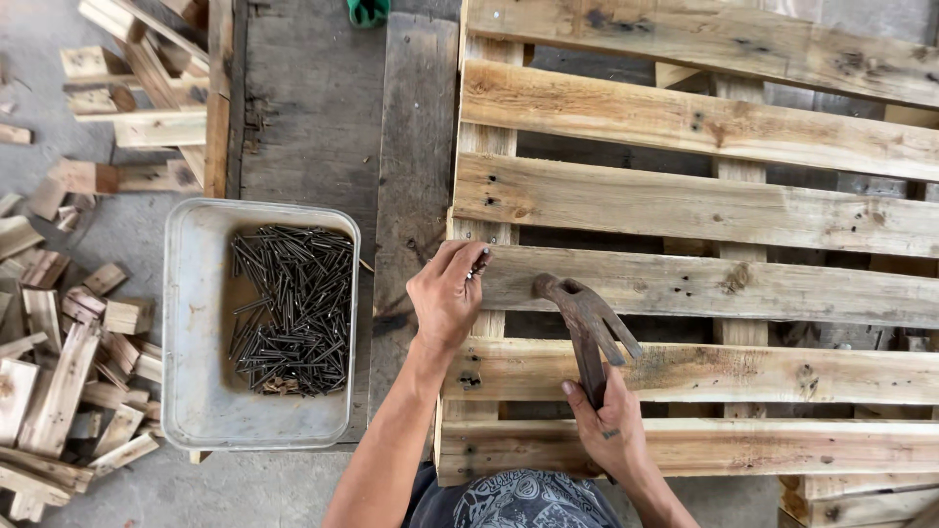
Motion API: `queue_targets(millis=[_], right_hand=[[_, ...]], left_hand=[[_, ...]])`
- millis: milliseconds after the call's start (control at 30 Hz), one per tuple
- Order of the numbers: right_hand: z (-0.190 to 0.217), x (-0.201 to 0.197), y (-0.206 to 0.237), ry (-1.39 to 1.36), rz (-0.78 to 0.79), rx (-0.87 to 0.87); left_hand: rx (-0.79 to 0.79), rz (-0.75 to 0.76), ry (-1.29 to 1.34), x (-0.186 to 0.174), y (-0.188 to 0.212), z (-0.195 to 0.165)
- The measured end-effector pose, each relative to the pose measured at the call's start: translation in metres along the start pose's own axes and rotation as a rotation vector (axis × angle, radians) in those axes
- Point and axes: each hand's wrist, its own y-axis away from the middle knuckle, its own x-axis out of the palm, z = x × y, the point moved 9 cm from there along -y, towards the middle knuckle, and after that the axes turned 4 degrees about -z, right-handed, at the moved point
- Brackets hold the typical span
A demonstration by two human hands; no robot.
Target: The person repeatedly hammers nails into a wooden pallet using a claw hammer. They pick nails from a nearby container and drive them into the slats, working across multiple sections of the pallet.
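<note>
A: Head view: left hand point(448, 293) pinches a nail point(478, 266) upright at the end of a pallet slat point(704, 286), over the stringer below, steadying it for a strike.

B: Right hand?

A: Right hand point(606, 425) clenched around the claw hammer point(587, 328), gripped near the handle's end for swing room; head hovers just beside the nail, not touching.

B: Surroundings?

A: Grey tub of nails point(259, 323) just left of the left forearm, within reach. Wood offcuts point(68, 342) scattered further left on the floor. Fingers sit close to the strike spot; nothing else blocks.
</note>
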Motion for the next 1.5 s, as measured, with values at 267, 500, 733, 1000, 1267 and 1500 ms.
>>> queue_targets(millis=[267, 500, 733, 1000, 1267, 1500], right_hand=[[0.055, -0.030, -0.002, -0.139, 0.124, -0.322], [0.091, -0.008, -0.031, 0.215, 0.208, -0.230], [0.093, -0.025, -0.021, -0.049, 0.139, -0.335], [0.106, -0.044, -0.002, -0.335, 0.177, -0.543], [0.184, -0.135, 0.050, -0.952, -0.001, -1.103], [0.081, -0.001, -0.023, -0.004, 0.173, -0.301]], left_hand=[[0.072, 0.027, -0.025, 0.003, 0.000, 0.000], [0.071, 0.025, -0.039, 0.007, 0.003, 0.009], [-0.007, 0.070, 0.055, 0.013, 0.005, 0.026], [-0.575, 0.107, 0.107, 0.010, 0.036, 0.076], [-0.595, 0.091, 0.296, 0.015, 0.041, 0.079], [-0.475, 0.043, 0.437, 0.008, 0.042, 0.071]])
